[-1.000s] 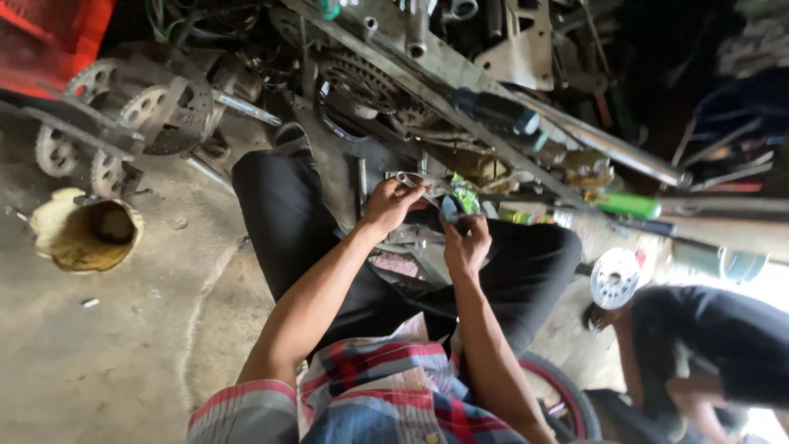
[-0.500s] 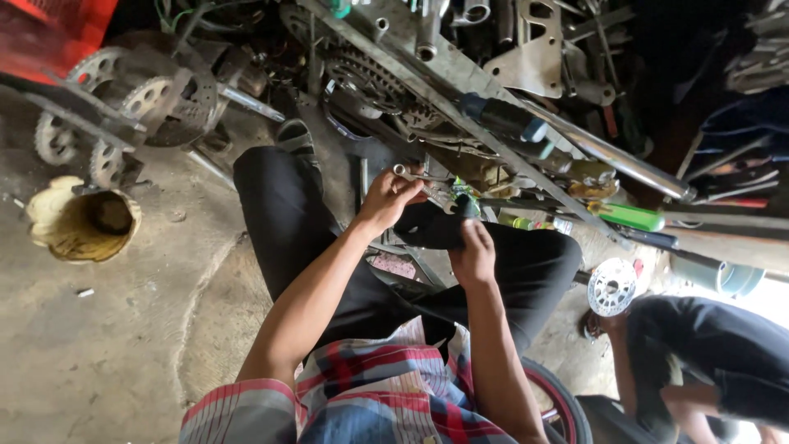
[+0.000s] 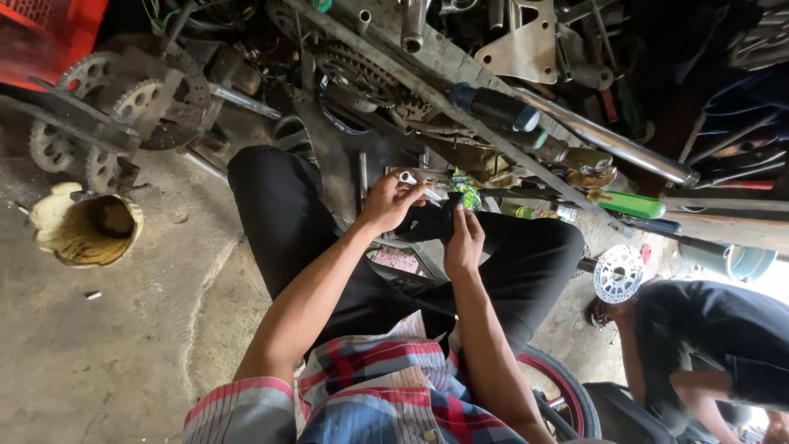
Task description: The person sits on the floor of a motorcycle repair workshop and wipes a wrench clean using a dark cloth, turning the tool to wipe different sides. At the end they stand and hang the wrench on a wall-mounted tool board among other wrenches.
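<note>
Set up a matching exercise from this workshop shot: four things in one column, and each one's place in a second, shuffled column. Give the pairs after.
Things:
1. wrench
2. yellow bucket
3. brake disc
4. red crate

Places:
A. top left corner of the picture
B. in the left hand, above the right hand
C. on the concrete floor, left of the person's black trousers
D. right of the person's knee, near a second person in dark clothes

Pairs: 1-B, 2-C, 3-D, 4-A
</note>
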